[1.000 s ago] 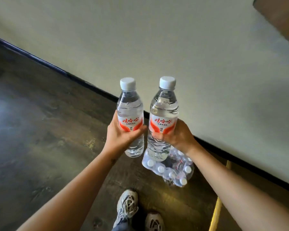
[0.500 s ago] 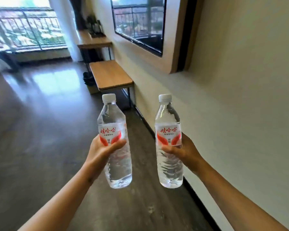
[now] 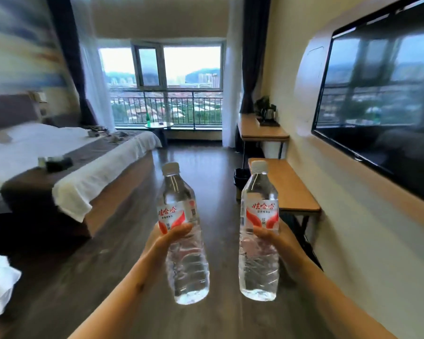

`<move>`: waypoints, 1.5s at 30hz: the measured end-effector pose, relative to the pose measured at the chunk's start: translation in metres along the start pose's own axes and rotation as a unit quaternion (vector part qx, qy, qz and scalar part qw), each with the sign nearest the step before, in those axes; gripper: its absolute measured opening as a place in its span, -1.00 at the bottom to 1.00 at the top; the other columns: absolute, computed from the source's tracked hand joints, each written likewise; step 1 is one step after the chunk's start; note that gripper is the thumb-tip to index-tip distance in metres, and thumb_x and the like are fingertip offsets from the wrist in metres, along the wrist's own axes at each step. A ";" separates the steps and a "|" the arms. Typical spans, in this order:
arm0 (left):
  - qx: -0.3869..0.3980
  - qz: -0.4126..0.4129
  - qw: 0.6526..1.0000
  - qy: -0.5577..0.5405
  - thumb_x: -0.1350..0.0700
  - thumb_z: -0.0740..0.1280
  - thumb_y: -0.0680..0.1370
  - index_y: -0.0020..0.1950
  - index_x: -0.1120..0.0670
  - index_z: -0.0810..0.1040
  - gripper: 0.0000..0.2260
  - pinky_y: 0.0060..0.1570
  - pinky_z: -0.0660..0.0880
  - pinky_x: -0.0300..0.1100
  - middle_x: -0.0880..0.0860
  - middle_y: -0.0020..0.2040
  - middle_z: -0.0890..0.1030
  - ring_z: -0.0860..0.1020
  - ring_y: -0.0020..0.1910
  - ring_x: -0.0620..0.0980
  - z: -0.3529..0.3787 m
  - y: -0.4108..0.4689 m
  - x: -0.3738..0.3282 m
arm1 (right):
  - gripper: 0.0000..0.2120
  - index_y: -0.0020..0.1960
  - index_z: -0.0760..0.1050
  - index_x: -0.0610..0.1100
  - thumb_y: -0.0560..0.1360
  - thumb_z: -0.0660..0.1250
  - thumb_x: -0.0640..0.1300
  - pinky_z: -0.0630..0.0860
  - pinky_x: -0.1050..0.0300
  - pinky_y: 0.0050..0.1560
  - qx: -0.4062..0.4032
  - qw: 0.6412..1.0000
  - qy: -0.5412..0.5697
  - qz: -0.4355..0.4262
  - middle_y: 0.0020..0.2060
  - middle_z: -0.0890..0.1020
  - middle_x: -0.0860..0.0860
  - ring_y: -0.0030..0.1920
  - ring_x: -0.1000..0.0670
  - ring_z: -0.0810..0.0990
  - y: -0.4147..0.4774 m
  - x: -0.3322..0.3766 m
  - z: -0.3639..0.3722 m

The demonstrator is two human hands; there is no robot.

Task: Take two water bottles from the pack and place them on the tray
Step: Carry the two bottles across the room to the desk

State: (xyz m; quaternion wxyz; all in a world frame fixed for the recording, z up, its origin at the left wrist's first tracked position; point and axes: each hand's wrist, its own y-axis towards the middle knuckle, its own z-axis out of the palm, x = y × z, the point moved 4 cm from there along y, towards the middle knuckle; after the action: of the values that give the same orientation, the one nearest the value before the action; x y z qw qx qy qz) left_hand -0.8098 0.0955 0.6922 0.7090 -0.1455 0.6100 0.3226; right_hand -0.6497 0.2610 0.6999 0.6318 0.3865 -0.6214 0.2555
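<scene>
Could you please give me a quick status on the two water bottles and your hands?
Left hand holds left bottle upright; right hand holds right bottle upright. Both caps on. No tray identifiable. Floor ahead open.

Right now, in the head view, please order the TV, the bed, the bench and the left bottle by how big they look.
1. Bed and TV: alike, unsure
2. Bench
3. Left bottle, enlarged by nearness

Daylight floods from the window (image 3: 160, 86) beyond the fingertips; edges bend and smear, perhaps from motion.
</scene>
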 end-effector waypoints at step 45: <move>0.079 -0.022 0.996 -0.023 -0.18 0.61 -0.05 0.13 0.22 0.48 -0.13 -0.24 0.65 -0.06 0.24 -0.09 0.66 0.67 -0.26 0.13 -0.198 1.477 0.222 | -0.45 0.01 0.51 -0.04 0.09 0.39 0.18 0.52 0.09 -0.06 -0.110 0.993 0.027 -0.015 -0.13 0.66 0.01 -0.10 0.04 0.64 1.460 -0.247 -0.175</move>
State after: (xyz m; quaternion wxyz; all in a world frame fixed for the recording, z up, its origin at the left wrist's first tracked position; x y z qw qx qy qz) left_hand -1.8896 1.1458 0.7131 0.7386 -0.0947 0.6142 0.2611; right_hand -1.7433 1.2737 0.7193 0.6905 0.3169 -0.6229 0.1865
